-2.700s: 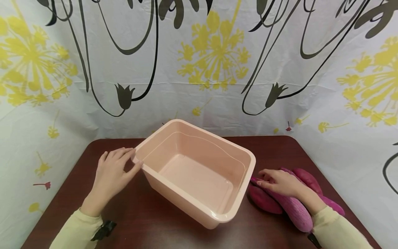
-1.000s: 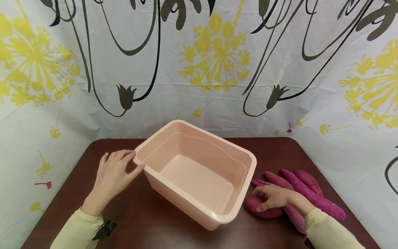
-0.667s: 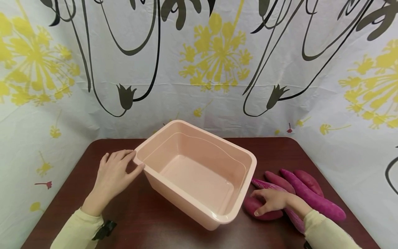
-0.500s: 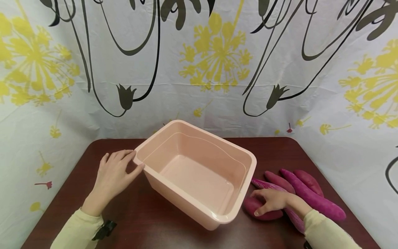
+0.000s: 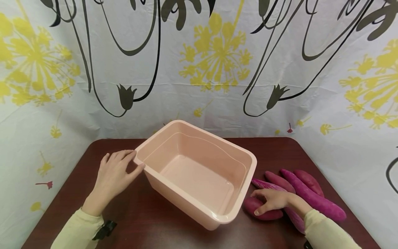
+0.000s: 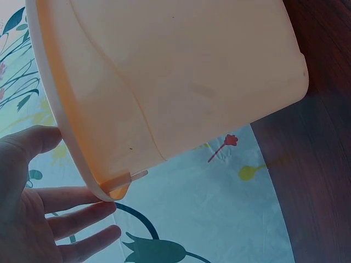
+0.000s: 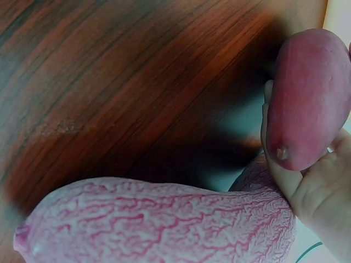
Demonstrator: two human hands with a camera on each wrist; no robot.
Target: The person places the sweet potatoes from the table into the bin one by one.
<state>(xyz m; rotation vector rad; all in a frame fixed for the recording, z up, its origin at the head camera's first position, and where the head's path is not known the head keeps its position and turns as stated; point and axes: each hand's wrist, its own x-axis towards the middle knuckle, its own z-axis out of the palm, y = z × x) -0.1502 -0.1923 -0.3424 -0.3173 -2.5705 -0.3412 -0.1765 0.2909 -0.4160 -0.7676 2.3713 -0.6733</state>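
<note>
A pale peach plastic basin stands mid-table, turned askew, with nothing inside. My left hand pinches its left corner, thumb on the near rim and fingers on the other side; in the left wrist view the thumb and fingertips meet the rim. My right hand grips a dark red sweet potato beside the basin's right side. In the right wrist view the sweet potato lies within the fingers. Partly beneath that arm is a long, mottled pink eggplant-like vegetable, its veined skin showing close by.
Behind the right hand lie a smooth magenta long vegetable and two more red sweet potatoes, one near and one farther. The dark brown table ends at a patterned white cloth.
My right hand has moved from the mottled long vegetable toward me onto the nearest sweet potato and closed round it. The mottled vegetable has shifted a little; the left hand stays at the basin corner.
</note>
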